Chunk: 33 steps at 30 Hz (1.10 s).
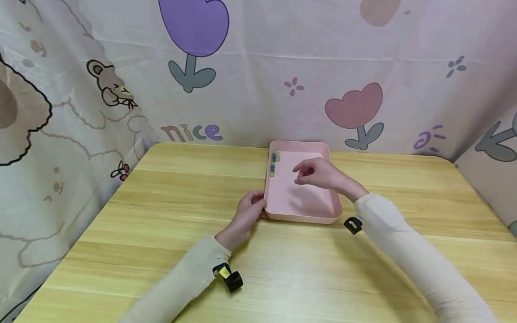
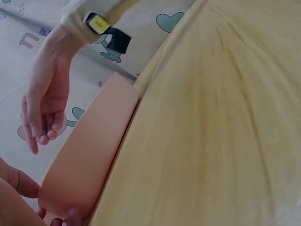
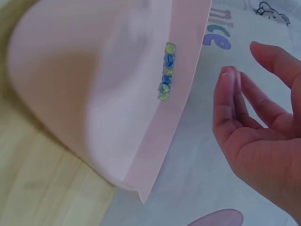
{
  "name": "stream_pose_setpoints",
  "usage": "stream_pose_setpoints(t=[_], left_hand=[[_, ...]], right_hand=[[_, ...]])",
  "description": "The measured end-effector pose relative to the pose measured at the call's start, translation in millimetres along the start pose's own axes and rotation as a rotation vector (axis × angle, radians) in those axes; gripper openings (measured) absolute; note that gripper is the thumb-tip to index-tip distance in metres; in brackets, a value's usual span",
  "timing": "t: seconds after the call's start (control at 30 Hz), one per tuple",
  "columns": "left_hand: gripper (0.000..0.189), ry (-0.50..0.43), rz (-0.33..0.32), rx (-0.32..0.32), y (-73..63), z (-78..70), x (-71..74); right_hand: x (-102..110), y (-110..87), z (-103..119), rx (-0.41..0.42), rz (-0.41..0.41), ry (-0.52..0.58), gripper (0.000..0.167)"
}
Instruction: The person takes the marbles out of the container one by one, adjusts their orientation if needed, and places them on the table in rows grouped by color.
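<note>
A shallow pink tray (image 1: pixel 304 219) lies on the table. At its front left corner my left hand (image 1: pixel 248 208) grips the wall; the left wrist view shows the thumb and fingertips of that left hand (image 2: pixel 19 197) at the tray's end. Above the tray's middle hovers my right hand (image 1: pixel 319 174), its fingers loosely bent. Between thumb and fingers of the right hand (image 3: pixel 258 120) there is a gap with nothing in it. Several small translucent yellow and blue beads (image 3: pixel 167 71) form a row along the tray's left wall.
The light wood table (image 1: pixel 181 179) extends around the tray. Behind it hangs a printed cloth (image 1: pixel 258 89), close to the tray's far end. Black wrist cameras sit at the left sleeve (image 1: pixel 194 269) and right sleeve (image 1: pixel 387 220).
</note>
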<state>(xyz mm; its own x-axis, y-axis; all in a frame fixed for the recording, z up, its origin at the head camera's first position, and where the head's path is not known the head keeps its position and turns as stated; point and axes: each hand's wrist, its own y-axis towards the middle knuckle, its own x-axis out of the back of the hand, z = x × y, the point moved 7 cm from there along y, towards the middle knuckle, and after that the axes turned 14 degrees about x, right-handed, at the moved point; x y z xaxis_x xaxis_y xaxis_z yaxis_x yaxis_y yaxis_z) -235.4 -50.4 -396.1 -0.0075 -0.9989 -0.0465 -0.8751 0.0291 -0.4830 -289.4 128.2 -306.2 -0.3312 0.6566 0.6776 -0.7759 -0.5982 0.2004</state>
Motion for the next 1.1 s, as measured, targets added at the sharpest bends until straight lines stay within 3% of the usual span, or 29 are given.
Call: stream_pose_setpoints(t=[0.2, 0.47, 0.77, 1.1], left_hand=[[0.038, -0.006, -0.013, -0.012, -1.5, -0.8, -1.4], [0.040, -0.003, 0.002, -0.045, -3.5, -1.2, -3.9], [0.039, -0.003, -0.017, -0.055, -4.2, -2.2, -0.3], [0.039, 0.002, -0.007, -0.068, -4.6, -1.1, -2.0]], right_hand=[[1, 18.8, -8, -0.062, -0.021, 0.022, 0.032], [-9, 40.3, -32, -0.127, 0.029, 0.030, 0.038], [-21, 61.9, -36, -0.167, 0.025, 0.065, 0.031], [-37, 64.0, -60, -0.275, -0.025, 0.128, 0.029]])
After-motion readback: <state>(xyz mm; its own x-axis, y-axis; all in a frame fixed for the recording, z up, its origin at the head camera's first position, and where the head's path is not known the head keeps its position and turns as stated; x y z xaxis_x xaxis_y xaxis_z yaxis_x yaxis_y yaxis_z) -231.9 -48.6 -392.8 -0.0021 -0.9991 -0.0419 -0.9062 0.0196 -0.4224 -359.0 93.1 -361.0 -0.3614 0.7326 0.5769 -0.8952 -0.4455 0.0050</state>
